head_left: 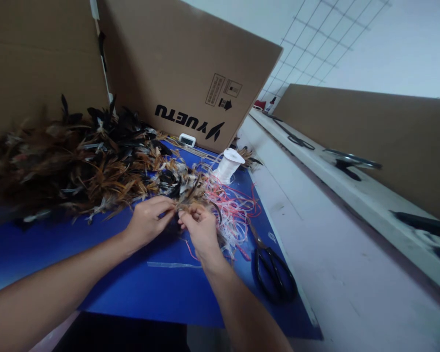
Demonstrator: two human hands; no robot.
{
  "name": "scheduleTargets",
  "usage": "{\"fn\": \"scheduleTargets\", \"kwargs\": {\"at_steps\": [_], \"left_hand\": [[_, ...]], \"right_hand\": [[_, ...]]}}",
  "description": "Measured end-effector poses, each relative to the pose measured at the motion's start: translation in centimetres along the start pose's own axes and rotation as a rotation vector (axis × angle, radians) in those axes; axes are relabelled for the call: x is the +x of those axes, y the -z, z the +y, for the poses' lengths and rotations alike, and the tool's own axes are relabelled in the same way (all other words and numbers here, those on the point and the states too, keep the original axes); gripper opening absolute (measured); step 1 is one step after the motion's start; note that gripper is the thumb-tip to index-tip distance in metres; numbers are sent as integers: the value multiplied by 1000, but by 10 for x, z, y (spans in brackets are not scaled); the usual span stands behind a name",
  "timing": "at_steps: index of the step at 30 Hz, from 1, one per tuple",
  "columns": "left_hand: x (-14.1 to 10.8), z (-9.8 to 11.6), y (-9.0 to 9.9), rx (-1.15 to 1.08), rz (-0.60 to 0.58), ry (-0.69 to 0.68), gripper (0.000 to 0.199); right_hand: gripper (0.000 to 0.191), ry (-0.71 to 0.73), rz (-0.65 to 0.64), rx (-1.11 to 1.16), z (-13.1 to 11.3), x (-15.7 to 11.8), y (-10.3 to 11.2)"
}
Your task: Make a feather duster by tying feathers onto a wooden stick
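My left hand (152,221) and my right hand (201,229) meet over the blue table, both with pinched fingers. Between them is a small bunch of brown feathers (192,194), which both hands grip; the exact hold of each fingertip is partly hidden. A large heap of brown and black feathers (106,168) spreads to the left. Just right of my right hand lies a tangle of pink and white ribbon strands (234,210). Behind that tangle stands a white spool (229,165). Black-handled scissors (273,271) rest on the table to the right.
A printed cardboard panel (190,63) rises behind the feathers, with a small white digital display (187,141) at its foot. A clear strip (174,265) lies near me on the blue table (150,293). Along the right, a white ledge (352,183) carries more scissors (300,142) and other tools.
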State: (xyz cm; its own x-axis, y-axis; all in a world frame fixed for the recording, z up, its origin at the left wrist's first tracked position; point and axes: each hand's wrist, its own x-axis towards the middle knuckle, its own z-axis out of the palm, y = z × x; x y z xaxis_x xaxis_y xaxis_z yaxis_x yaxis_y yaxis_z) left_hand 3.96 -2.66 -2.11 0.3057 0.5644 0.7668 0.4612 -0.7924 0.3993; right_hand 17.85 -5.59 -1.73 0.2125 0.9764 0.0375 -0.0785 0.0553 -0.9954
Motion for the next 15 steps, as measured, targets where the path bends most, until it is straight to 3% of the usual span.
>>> {"fn": "scheduleTargets", "kwargs": {"at_steps": [4, 10, 15], "left_hand": [[4, 3, 2, -87, 60, 95, 13], [8, 0, 7, -224, 55, 326, 14], [12, -8, 8, -442, 118, 551, 17]], "right_hand": [[10, 47, -13, -63, -1, 0, 3], [7, 118, -9, -205, -12, 4, 15], [6, 233, -166, -483, -15, 4, 23]]}}
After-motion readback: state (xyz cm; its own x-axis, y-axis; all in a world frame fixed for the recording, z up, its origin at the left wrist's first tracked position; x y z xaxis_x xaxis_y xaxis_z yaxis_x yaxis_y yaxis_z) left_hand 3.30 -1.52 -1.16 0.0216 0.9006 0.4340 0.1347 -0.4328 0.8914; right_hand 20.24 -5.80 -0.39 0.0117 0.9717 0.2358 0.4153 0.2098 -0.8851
